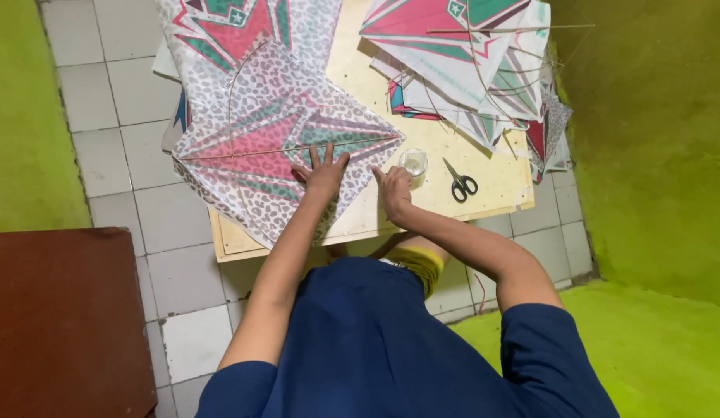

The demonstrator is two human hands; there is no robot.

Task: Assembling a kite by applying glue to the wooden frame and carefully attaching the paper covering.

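The leopard-print kite [282,147] is pressed flat by the open left hand [323,174]; the right hand [394,190], fingers loosely extended, should be kept smoothing its edge evenly beside the small clear cup [414,162].

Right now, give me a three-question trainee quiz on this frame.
1. True or false: the left hand lies flat on the kite.
2. What lies nearest the right hand: A scissors, B small clear cup, C stack of kites?
3. What do the kite and scissors rest on?

Key:
1. True.
2. B.
3. A pale wooden board on the tiled floor.
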